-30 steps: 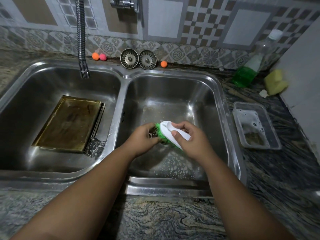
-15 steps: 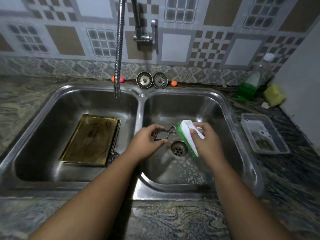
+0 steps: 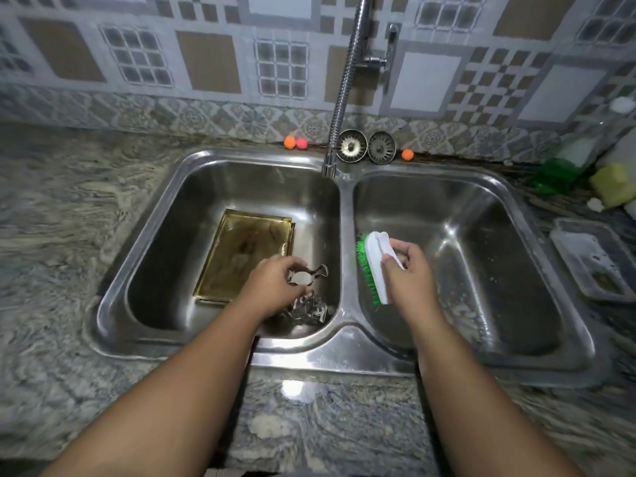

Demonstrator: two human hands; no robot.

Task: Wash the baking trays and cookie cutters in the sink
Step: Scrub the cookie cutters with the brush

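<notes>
Closest in is the front strip of the marbled stone bench (image 3: 327,425), with both forearms reaching over it into a steel double sink (image 3: 344,359). The left hand (image 3: 268,290) is over the left basin, fingers curled round a metal cookie cutter (image 3: 311,274). It's right above a pile of more cutters (image 3: 311,309) lying in that basin's near right corner. The right hand (image 3: 411,275) is over the right basin, close to the divider. It's wrapped round the white handle of a scrub brush (image 3: 371,270), green bristles facing left.

A bit further back in the left basin there's a brassy baking tray (image 3: 241,256) on the bottom, just beside the cutter pile. Past that, the flexible faucet hose (image 3: 344,80) hangs with its tip over the back of the divider. Two strainer plugs (image 3: 351,145) lean on the tiled wall behind the sink, small orange and pink balls (image 3: 290,142) either side. Off on the right of the bench: a clear plastic tub (image 3: 592,259), a green soap bottle (image 3: 557,170) and a yellow sponge (image 3: 611,182).
</notes>
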